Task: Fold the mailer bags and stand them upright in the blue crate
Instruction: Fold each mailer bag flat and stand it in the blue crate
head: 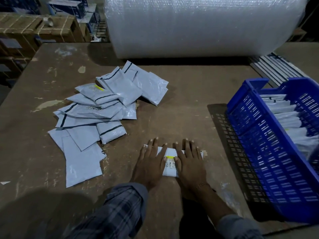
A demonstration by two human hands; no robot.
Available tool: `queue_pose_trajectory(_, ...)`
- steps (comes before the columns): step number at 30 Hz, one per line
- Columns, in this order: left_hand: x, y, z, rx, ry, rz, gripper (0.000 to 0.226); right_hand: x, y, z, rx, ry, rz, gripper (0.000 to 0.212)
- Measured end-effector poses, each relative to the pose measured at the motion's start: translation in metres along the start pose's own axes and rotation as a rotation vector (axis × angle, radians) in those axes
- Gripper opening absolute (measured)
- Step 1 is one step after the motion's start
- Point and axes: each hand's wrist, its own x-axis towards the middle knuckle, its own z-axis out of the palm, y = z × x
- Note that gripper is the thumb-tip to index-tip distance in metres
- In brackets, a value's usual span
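You are pressing both flat palms, left hand [150, 158] and right hand [189, 159], on the folded mailer bag [170, 163] near the worktop's [172, 104] front edge, gripping nothing, so it is likely springing open once lifted.

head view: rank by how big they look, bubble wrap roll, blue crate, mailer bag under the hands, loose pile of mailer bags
1. bubble wrap roll
2. blue crate, though it sits nearer the camera, which inflates it
3. loose pile of mailer bags
4. mailer bag under the hands, clearly the smallest
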Motion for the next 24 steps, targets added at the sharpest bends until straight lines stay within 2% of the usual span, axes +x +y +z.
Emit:
queue_pose_trajectory(16, 0.005, 0.002, 0.001, 0.07, -0.033, 0.001, 0.063, 0.012, 0.005, 0.011, -0.04, -0.002, -0.029, 0.055)
queue_pose_trajectory(24, 0.008, 0.004, -0.001, 0.064, -0.042, -0.007, 0.063, -0.012, -0.016, 0.01, -0.025, 0.034, 0.028, 0.057)
